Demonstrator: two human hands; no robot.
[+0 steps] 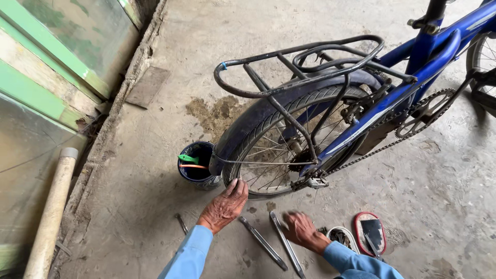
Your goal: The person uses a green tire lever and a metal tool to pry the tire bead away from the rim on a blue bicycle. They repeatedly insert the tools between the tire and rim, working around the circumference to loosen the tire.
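A blue bicycle stands on the concrete floor with its rear wheel [289, 150] near me, under a dark mudguard and a black rear rack [299, 62]. My left hand [225, 206] rests on the bottom of the rear tyre, fingers spread over the rubber. My right hand [300, 230] hovers low over the floor, blurred, beside two long flat metal levers [263, 243] lying on the concrete. Whether it grips anything is unclear. Both sleeves are light blue.
A dark blue pot [197, 163] with a green-handled tool stands left of the wheel. Two small open tins [369, 232] lie on the floor at right. A pale pipe [51, 212] leans by the green wall at left. The chain and chainring [421, 111] hang at right.
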